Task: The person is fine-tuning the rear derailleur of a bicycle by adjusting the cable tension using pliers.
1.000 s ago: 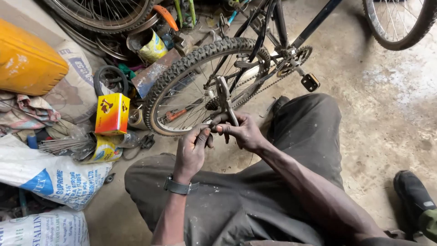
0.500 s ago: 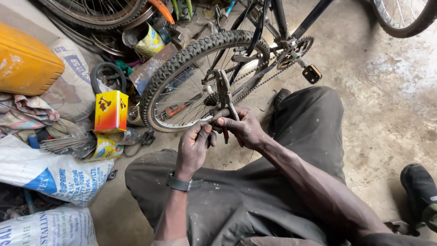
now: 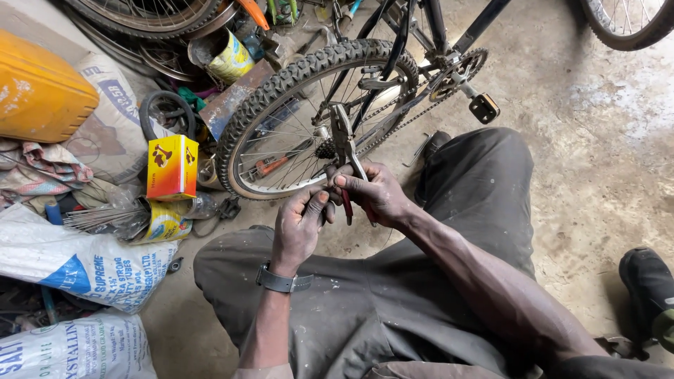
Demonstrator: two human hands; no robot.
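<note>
Right fingers: the right hand (image 3: 375, 193) was clenched round the red-sleeved handles of a pair of pliers (image 3: 345, 151), thumb on top, nose pointing up toward the wheel.
Left fingers: the left hand (image 3: 300, 228) pinched something small just beside the handles; what it was could not be made out.
Pliers' place: between the knees and the rear wheel (image 3: 309, 116), the nose reaching in near the cog (image 3: 324, 149) at the hub.
Doing it well, as I judged: keep the right squeeze even, let the left steady the small part close to the nose, and work square to the hub so nothing slipped into the spokes.
Around: a yellow box (image 3: 170, 167) and printed sacks (image 3: 77, 263) lay at the left, a pedal (image 3: 484, 107) beyond the chain.
</note>
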